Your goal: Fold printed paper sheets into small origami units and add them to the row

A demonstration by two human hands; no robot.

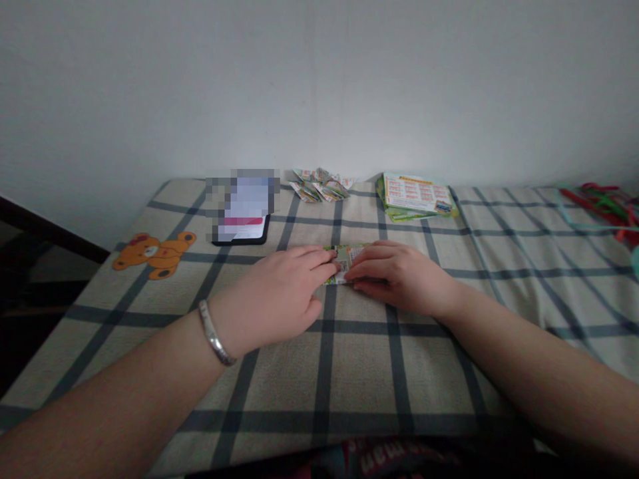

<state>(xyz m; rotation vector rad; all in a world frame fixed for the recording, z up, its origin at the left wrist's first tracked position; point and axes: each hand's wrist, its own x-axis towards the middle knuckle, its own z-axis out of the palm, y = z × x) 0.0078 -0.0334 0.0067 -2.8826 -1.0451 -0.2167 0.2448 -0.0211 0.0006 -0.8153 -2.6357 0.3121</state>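
A small folded piece of printed paper [343,255], green and white with fine print, lies flat on the checked cloth in front of me. My left hand [282,293], with a silver bangle on the wrist, holds its left end down under bent fingers; the thumb sits lower, on the cloth side. On the right end, my right hand [399,276] presses with its fingers close together. Both hands hide much of the paper, so its full shape cannot be made out. Behind it stand several folded paper pieces [320,186] and a stack of printed cards [419,194].
A phone [242,229] with a lit, partly blurred screen lies at the back left. Left of it is an orange bear cutout [156,254]. Red and green strips [606,206] lie at the far right. The checked cloth [299,392] reaches back to a pale wall [319,86].
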